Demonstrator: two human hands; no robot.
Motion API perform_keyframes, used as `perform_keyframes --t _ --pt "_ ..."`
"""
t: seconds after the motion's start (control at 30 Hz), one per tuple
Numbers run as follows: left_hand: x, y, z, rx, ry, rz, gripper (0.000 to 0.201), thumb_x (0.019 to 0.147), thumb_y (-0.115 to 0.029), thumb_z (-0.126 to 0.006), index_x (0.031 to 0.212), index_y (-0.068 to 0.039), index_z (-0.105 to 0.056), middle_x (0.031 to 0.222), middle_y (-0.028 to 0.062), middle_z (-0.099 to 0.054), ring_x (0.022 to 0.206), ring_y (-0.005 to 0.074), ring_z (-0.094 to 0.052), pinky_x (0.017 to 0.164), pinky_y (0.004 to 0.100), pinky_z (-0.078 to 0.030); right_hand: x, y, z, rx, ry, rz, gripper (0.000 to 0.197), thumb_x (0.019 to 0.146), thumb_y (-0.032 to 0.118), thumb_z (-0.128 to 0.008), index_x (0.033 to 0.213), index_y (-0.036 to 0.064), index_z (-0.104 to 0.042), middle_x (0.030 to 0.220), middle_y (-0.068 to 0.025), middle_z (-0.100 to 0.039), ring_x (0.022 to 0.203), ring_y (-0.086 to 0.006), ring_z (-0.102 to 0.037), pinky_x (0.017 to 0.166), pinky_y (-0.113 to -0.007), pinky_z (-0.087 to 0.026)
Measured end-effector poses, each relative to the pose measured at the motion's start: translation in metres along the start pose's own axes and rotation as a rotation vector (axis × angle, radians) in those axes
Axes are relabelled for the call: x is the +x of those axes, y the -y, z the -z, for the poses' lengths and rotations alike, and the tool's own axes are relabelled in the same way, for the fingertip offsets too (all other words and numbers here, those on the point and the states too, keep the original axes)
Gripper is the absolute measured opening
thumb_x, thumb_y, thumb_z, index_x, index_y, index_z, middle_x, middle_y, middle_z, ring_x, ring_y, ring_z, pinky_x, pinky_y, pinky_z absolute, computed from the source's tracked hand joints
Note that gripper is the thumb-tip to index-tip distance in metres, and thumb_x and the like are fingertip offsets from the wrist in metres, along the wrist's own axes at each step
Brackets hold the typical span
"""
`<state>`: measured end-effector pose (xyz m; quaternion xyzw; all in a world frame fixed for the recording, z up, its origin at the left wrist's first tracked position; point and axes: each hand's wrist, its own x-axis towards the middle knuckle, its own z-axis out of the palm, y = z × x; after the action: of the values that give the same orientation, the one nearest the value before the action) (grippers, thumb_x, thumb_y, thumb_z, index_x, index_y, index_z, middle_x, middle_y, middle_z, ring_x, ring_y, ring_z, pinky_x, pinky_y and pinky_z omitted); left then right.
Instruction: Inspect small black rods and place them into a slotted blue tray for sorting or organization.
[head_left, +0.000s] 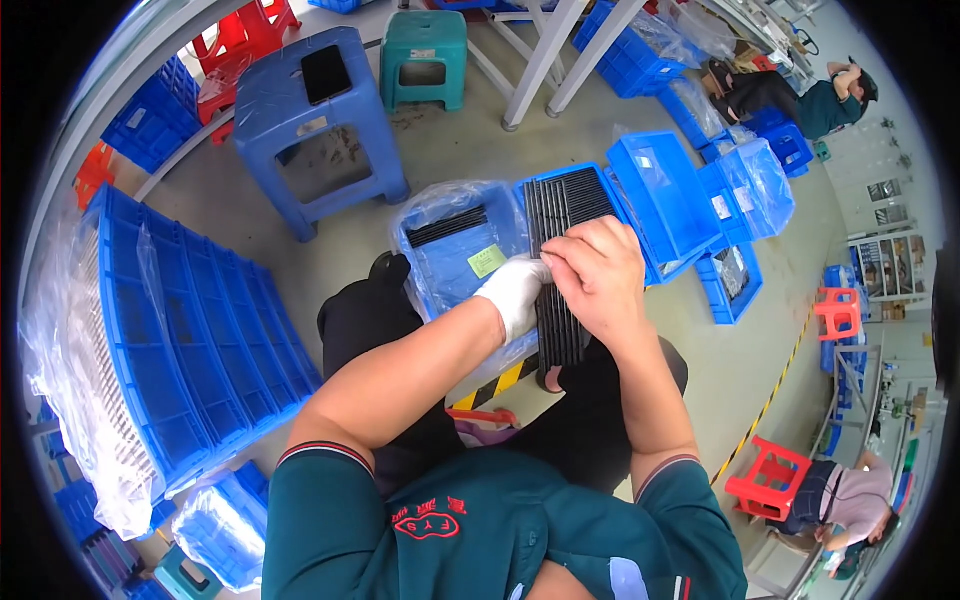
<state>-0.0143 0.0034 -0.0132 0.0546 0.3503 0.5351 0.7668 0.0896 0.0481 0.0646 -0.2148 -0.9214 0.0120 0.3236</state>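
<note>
A bundle of long, thin black strips [559, 335] lies lengthwise in front of me, above my lap. Around its left side closes my left hand [514, 296], which wears a white glove. My right hand [602, 270] is bare and bent over the strips, thumb and fingers pinched together close to the gloved fingertips; what they pinch is hidden. Beyond the glove stands a blue bin [411, 262] lined with clear plastic, holding more black strips [447, 227] and a yellow-green paper label [487, 261]. Another blue bin [612, 185] behind the bundle holds rows of similar strips.
Blue crates [215, 320] are stacked at my left, partly wrapped in plastic. A blue stool [300, 75] carries a dark flat phone-like object [326, 75]. More blue bins [665, 195] sit at the right. Two other people [832, 105] are farther off, near red stools [768, 478].
</note>
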Motion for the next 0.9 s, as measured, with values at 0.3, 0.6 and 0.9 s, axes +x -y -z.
perform_keyframes --t 0.3,0.6,0.9 --pt "0.007 -0.001 0.004 0.009 -0.002 -0.014 0.015 0.095 -0.02 -0.043 0.102 -0.014 -0.055 0.1 0.0058 -0.062 0.093 0.0187 -0.061 0.08 0.0338 -0.049 0.023 0.011 0.007 -0.139 0.215 0.065 0.012 0.065 0.012 -0.075 0.075 0.0112 -0.069 0.074 -0.0003 -0.058 0.075 -0.021 -0.055 0.068 -0.035 -0.041" --pt "-0.006 -0.009 0.006 -0.07 0.202 -0.088 0.019 0.087 -0.006 -0.058 0.106 -0.006 -0.058 0.1 0.0059 -0.064 0.092 0.0185 -0.063 0.08 0.0354 -0.051 0.009 0.002 -0.006 0.056 -0.01 -0.057 0.012 0.066 0.011 -0.075 0.078 0.0109 -0.07 0.074 -0.0005 -0.06 0.074 -0.0203 -0.057 0.067 -0.034 -0.044" --pt "-0.009 -0.021 -0.001 -0.192 0.127 0.019 0.02 0.092 -0.011 -0.055 0.109 -0.004 -0.061 0.1 0.0088 -0.066 0.094 0.022 -0.065 0.084 0.0393 -0.052 0.019 -0.004 0.013 0.164 -0.129 -0.132 0.012 0.068 0.007 -0.074 0.078 0.0078 -0.069 0.076 -0.005 -0.062 0.071 -0.023 -0.058 0.063 -0.033 -0.046"
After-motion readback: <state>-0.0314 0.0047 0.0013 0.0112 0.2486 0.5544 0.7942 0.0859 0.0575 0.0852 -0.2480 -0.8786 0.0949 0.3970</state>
